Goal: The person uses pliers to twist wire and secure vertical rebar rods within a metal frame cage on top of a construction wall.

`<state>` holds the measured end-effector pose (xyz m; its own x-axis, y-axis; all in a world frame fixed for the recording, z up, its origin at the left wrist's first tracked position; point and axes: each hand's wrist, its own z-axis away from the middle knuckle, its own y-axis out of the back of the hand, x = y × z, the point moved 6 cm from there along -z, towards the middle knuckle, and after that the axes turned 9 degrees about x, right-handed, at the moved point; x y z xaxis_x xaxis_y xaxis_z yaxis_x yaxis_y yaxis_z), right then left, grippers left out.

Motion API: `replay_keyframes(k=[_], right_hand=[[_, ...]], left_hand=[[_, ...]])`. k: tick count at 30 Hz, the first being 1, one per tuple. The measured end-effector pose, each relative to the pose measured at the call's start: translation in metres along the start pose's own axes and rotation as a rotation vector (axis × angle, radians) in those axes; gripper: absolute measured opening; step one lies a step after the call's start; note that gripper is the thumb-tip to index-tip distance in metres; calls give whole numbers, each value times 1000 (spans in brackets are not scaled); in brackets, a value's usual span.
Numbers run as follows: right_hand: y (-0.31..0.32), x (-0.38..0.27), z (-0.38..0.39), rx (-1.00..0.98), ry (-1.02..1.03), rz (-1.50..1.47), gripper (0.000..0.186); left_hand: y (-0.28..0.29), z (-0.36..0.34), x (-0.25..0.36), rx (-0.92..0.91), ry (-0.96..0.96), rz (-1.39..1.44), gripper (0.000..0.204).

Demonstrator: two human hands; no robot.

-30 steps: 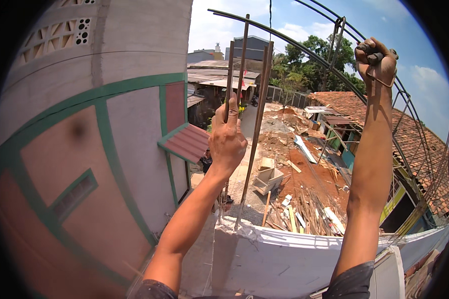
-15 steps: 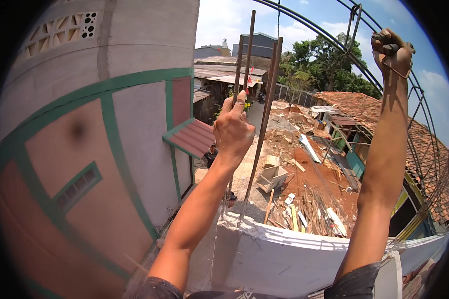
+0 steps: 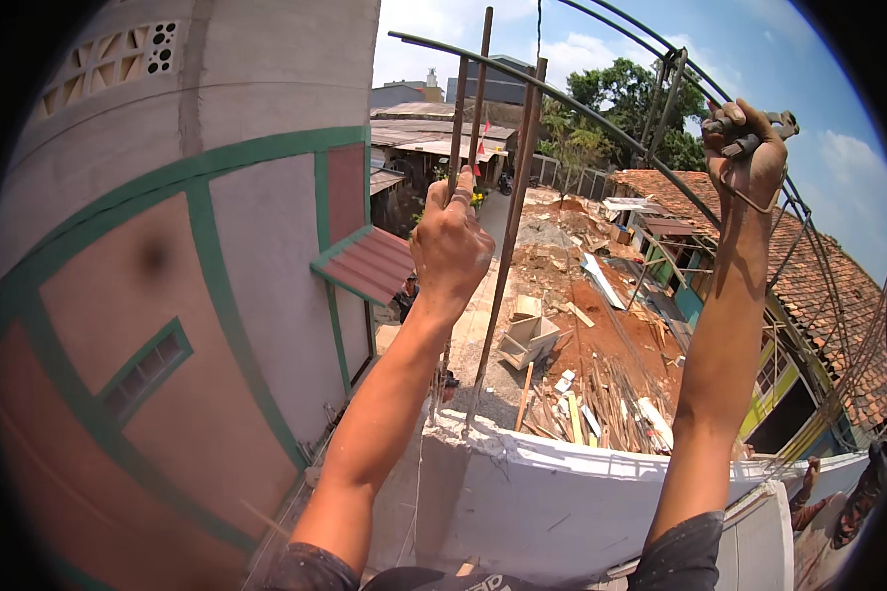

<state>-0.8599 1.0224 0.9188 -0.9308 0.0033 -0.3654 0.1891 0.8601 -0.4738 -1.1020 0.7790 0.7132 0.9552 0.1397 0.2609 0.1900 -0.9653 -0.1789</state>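
My left hand [image 3: 450,246] is raised in the middle, its fingers closed round upright rusty rebar [image 3: 479,89]. High on the right, my right hand [image 3: 754,163] is closed round a grey metal tool [image 3: 742,144] with a thick head, seemingly pincers. A thin bent wire loop [image 3: 749,200] lies against that wrist. Beside the right hand runs a rebar cage [image 3: 611,128] of long dark bars with stirrups [image 3: 666,98]. One of its bars reaches left past the upright rebar. Whether my right hand also grips the cage is hidden.
A thicker rusty post [image 3: 510,261] rises from the white wall top [image 3: 562,456]. Beyond lie scrap timber [image 3: 611,404], a wooden box [image 3: 528,342] and red soil. A house wall [image 3: 266,286] stands left. Lower right, another person's hand [image 3: 810,475] shows.
The cage's long bar has come lower, and its end now shows left of the upright rebar. My right hand has moved down and left. The left hand keeps its hold.
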Motion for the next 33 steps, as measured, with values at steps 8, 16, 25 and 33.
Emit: replay_keyframes(k=[8, 16, 25, 33], right_hand=[[2, 31, 64, 34, -57, -79, 13], [-4, 34, 57, -2, -36, -141, 14], [-17, 8, 29, 63, 68, 19, 12], [-7, 1, 12, -10, 20, -43, 7]], left_hand=[[18, 6, -11, 113, 45, 250, 26], [27, 17, 49, 102, -174, -172, 66], [9, 22, 40, 26, -171, 78, 46], [7, 20, 39, -43, -171, 141, 42]])
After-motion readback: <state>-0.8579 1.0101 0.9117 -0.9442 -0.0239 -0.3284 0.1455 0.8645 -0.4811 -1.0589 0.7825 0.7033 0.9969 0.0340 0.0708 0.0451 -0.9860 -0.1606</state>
